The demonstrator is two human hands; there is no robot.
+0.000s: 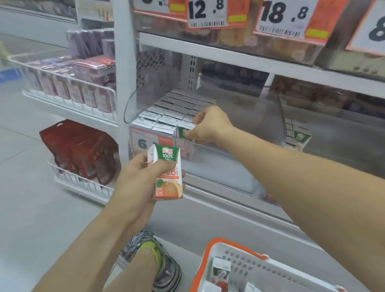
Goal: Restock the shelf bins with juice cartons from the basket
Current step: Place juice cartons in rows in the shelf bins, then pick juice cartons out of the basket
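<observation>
A white shelf is seen filling the frame from twelve to three o'clock, and a clear bin is set on its lower tier just above centre. The bin is nearly filled with rows of small cartons, shown mostly by their white tops. At five o'clock, on the floor, an orange-rimmed white basket is seen, with a few more cartons lying inside.

The right hand is reached into the front right corner of the bin, and its fingers are closed on a green-topped carton that is seated at, or being seated into, the front row. Below it, at about six o'clock from the bin, the left hand is wrapped around an orange juice carton, held upright with the thumb across its front face.

The cartons are judged light and fairly stiff (though the walls would probably dent if squeezed). They are best taken by the two broad faces, near mid-height, so the top seams are spared and they can be slid down beside their neighbours.
</observation>
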